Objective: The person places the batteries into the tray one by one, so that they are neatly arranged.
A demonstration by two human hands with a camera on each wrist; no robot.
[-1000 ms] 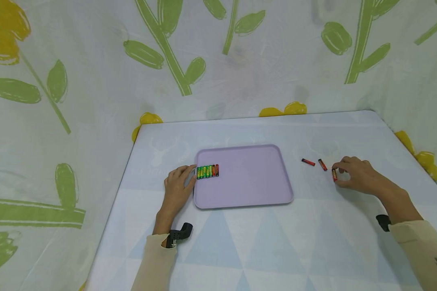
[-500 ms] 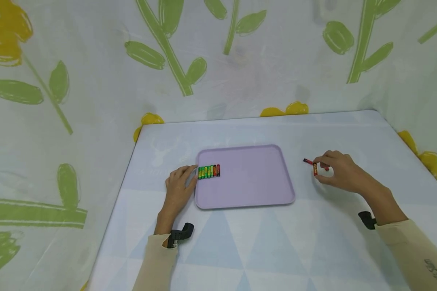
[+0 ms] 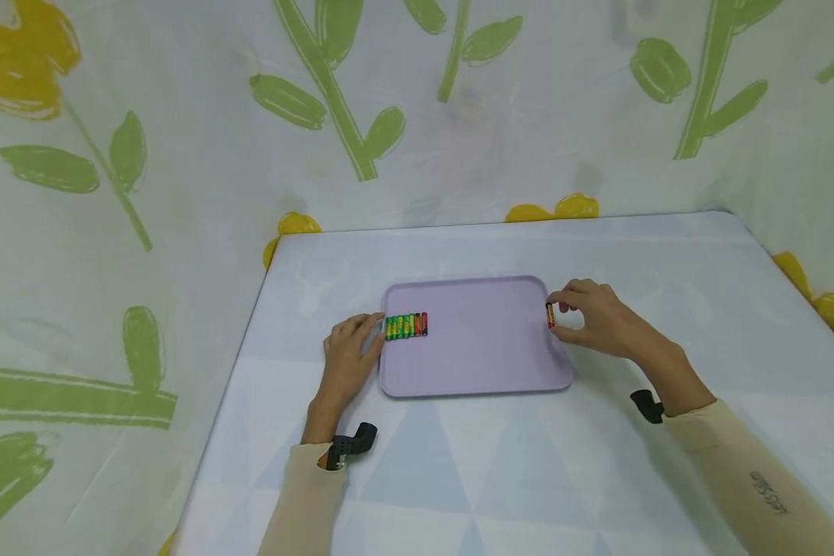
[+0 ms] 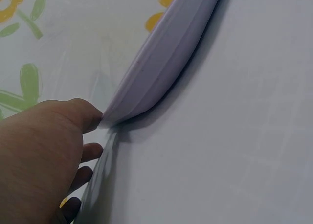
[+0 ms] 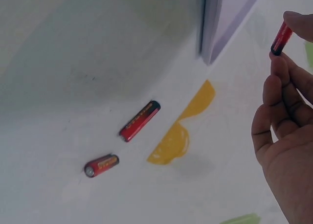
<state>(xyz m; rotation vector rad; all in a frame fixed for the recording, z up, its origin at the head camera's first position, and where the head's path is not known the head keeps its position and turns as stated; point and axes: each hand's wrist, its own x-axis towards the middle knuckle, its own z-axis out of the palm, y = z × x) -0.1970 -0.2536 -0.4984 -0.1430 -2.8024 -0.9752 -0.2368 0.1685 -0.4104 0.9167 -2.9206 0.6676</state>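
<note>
My right hand [image 3: 601,318] pinches a small red-and-black battery [image 3: 550,316] between thumb and fingertips, over the right rim of the lilac tray [image 3: 486,347]. The battery [image 5: 281,39] is also between the fingers in the right wrist view. My left hand [image 3: 350,357] rests at the tray's left edge, fingers loosely bent. In the left wrist view its thumb [image 4: 80,114] touches the tray's rim [image 4: 156,67]. Inside the tray, by the left edge, several green batteries [image 3: 399,327] lie side by side, with red ones [image 3: 425,323] at the row's right end.
Two loose red-and-black batteries, one longer-looking [image 5: 140,121] and one nearer [image 5: 101,165], lie on the table right of the tray; in the head view my right hand hides them. The pale table [image 3: 514,463] has triangle patterns. A leaf-printed cloth [image 3: 201,170] hangs behind.
My right hand has picked up a red battery from the table and carried it left to the tray's right rim. The left hand has stayed at the tray's left edge.
</note>
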